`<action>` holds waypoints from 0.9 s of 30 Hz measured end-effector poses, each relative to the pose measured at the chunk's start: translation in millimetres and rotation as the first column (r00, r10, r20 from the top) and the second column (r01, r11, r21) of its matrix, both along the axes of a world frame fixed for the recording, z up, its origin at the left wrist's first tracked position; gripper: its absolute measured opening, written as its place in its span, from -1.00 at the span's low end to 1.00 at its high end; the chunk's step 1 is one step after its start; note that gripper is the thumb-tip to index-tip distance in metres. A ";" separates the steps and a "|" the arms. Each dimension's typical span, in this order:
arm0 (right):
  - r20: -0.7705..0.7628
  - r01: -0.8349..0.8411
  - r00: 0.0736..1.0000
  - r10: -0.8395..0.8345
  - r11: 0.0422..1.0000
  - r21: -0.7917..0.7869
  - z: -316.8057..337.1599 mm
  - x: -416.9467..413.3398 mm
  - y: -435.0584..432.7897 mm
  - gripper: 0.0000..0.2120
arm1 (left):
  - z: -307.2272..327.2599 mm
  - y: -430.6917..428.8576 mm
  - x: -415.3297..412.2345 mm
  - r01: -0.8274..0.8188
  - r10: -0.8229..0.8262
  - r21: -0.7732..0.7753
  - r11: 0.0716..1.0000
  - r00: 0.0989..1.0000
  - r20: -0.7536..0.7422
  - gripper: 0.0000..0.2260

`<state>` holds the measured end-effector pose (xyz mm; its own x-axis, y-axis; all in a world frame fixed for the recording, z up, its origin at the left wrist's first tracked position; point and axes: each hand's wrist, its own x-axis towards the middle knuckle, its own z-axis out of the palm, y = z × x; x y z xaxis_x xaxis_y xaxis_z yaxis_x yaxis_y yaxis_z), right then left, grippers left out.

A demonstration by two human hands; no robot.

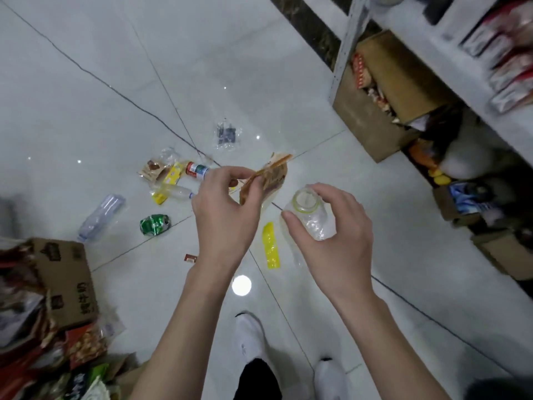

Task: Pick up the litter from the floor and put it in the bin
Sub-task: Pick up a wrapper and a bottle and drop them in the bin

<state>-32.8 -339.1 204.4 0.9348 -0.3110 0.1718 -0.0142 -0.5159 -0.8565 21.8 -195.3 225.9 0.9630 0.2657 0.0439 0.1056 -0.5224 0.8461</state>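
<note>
Collecting step: the left hand point(222, 209) pinches a brown snack wrapper point(265, 180) and the right hand point(337, 241) curls its fingers round an uncapped clear plastic bottle point(308, 215), both above the floor point(86, 125) where a crushed green can point(154, 224) and more bottles point(101, 216) lie; the next move is probably carrying both to a bin, not in view.

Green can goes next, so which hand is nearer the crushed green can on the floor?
Left. The left hand, pinching a brown wrapper, is just right of the crushed green can; the right hand, gripping a clear bottle, is farther right.
</note>
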 end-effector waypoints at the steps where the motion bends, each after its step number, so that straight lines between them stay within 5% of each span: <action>1: 0.011 0.032 0.999 -0.032 0.999 0.003 20.6 -2.1 -10.4 -0.62 | 20.5 -13.9 0.7 0.029 -0.029 0.002 1.000 1.000 0.010 -0.96; 11: 0.073 0.354 0.932 -0.354 0.935 0.014 136.3 -66.7 -144.4 -0.63 | 131.7 -161.6 -36.4 0.363 -0.364 0.026 0.931 0.929 0.064 -0.94; 27: -0.120 0.834 0.541 -0.832 0.549 -0.051 88.6 -330.4 -331.4 -0.58 | 59.9 -404.2 -227.4 0.831 -0.828 -0.053 0.554 0.543 -0.143 -0.92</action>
